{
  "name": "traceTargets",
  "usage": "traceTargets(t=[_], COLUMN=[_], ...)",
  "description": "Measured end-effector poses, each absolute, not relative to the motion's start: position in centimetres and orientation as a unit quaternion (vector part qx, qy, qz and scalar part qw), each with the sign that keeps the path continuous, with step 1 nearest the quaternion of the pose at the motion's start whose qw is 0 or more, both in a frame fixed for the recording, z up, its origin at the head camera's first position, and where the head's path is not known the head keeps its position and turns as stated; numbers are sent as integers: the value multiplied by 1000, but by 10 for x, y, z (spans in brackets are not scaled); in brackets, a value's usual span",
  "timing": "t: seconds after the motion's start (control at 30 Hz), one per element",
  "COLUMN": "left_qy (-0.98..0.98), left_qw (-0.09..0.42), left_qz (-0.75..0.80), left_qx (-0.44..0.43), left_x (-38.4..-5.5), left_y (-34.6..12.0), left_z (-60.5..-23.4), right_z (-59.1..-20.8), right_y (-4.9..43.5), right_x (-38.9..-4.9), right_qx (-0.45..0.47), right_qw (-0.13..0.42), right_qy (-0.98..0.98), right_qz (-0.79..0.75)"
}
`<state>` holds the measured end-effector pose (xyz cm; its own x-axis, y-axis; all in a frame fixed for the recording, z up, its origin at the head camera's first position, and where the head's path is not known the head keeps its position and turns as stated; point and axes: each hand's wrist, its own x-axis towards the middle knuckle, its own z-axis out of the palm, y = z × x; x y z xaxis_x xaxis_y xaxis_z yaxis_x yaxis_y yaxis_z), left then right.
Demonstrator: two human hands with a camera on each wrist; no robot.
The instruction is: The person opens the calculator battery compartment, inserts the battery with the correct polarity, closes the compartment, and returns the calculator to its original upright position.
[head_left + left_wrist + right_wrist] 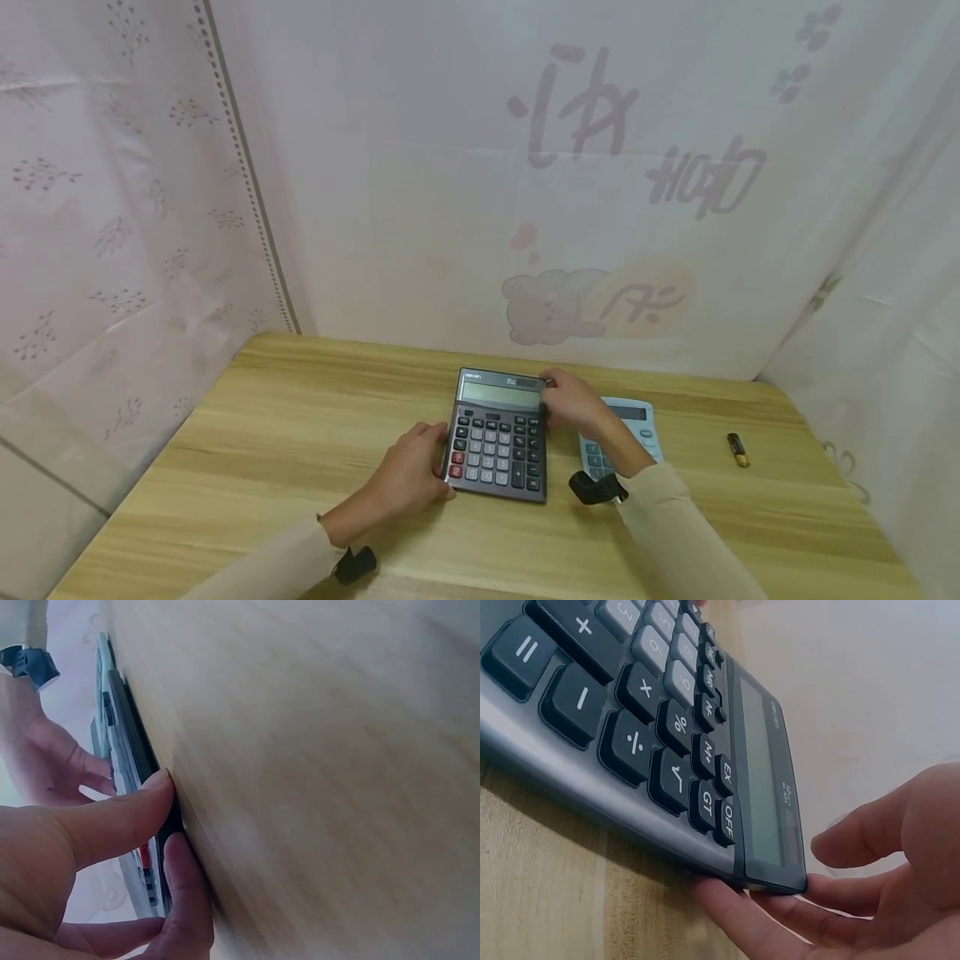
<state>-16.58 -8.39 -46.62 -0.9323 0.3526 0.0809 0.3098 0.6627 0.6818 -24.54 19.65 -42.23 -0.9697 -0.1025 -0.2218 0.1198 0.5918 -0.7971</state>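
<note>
A dark grey desk calculator (497, 433) lies face up on the wooden table, its screen end away from me. My left hand (408, 467) grips its near left corner, with the thumb (135, 817) and bent fingers against the edge in the left wrist view. At the far right corner is my right hand (573, 404). In the right wrist view its fingers (750, 922) reach to the underside of the corner, while the thumb (862, 832) stays off the casing. A light blue calculator (649, 429) lies partly hidden under my right wrist.
A black and gold battery (738, 450) lies on the right side of the wooden table (300, 417). Printed pale curtains (405, 183) hang behind the table and along both sides. Each wrist wears a black strap (596, 487).
</note>
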Motion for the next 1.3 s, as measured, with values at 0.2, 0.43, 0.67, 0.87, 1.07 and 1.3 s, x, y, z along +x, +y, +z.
traceTargets(t=[0.2,0.43,0.67,0.87,1.07,1.3], left_qy=[909,902,880,856,836,802], left_qw=[40,58,101,122,124,131], left_qz=[372,383,420,462,493,547], left_qx=[182,190,197,196,207,202], left_x=[-167,-169,-169,-164,-153,-138], left_y=[-84,-86,-92,-100,-108,-113], left_z=[-464,-465,-464,-467,-466,-456], right_z=[-418,-416,-413,-415,-415,-407], right_y=[196,197,198,200,203,206], right_x=[-242,-237,-226,-219,-207,-188], right_qx=[6,4,-14,-33,-58,-62], right_qw=[102,87,70,59,57,56], right_qy=[890,879,871,855,834,824], right_qz=[-444,-469,-487,-514,-546,-560])
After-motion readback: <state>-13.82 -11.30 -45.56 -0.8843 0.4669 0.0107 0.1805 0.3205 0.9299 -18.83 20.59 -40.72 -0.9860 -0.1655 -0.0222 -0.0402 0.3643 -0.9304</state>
